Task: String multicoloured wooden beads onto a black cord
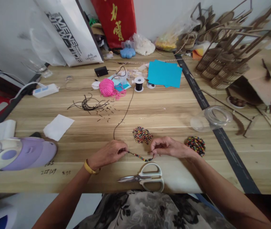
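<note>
A short beaded string [139, 156] with small coloured beads hangs slightly slack between my two hands. My left hand [113, 153] pinches its left end, where the black cord runs on. My right hand [165, 147] is closed with thumb and forefinger on the other cord end, near the last beads. Just beyond my hands is a loose pile of multicoloured beads [142, 135]. A coil of strung beads [196, 146] lies partly behind my right wrist. Scissors with white handles [141, 177] rest in front of me, below the beaded string.
Black cord runs from a spool [139, 84] toward my left hand. Cut black cords [87, 103] with scattered snippets lie at the left, near pink yarn [107, 87]. Blue sheets [164, 73] lie at the back. A purple device [30, 152] stands left, small woven baskets [221, 65] right.
</note>
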`<state>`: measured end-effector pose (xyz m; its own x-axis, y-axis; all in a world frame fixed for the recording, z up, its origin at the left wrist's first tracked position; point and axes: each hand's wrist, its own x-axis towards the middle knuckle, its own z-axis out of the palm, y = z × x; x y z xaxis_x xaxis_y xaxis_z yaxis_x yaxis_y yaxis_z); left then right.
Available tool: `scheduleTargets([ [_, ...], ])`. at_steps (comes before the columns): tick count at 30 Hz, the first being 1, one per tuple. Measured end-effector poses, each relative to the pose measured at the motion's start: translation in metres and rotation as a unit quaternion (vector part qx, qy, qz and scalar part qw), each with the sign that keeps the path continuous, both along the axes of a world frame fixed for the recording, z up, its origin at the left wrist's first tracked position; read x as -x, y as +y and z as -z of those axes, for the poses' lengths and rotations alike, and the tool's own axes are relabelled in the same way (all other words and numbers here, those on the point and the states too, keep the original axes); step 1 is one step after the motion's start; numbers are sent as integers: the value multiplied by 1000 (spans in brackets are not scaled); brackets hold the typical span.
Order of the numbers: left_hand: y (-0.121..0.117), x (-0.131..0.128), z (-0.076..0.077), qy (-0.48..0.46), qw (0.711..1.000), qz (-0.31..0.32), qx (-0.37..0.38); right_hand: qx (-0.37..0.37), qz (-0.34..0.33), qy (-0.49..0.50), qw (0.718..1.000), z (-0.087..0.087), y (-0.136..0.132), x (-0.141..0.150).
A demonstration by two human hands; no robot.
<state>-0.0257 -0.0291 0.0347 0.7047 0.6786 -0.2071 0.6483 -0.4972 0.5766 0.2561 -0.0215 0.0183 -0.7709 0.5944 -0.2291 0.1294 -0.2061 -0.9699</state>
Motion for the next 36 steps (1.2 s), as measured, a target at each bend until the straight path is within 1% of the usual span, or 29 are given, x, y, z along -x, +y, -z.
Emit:
scheduleTargets([
  [4,3,4,-3,6,1000,7,-21,4,-3,9,1000,2,2,-3],
  [11,12,25,-6,32,999,-39,-5,8,-8,14,1000,6,3,-4],
  [14,16,32,-6,20,998,-58,27,-5,-16,12,1000,8,2,-2],
  [19,23,40,-6,5,993,-66,99,-31,-33,21,999,12,-1,5],
  [24,25,43,-2,-11,989,-76,129,-56,-29,4,998,15,-5,13],
  [26,26,44,0,-1,991,-75,111,-56,-23,3,998,16,-7,16],
  [31,27,44,-1,36,999,-37,8,-53,20,16,998,17,-9,21],
  [36,27,49,-3,84,994,-35,-52,-37,45,18,998,19,-11,26],
])
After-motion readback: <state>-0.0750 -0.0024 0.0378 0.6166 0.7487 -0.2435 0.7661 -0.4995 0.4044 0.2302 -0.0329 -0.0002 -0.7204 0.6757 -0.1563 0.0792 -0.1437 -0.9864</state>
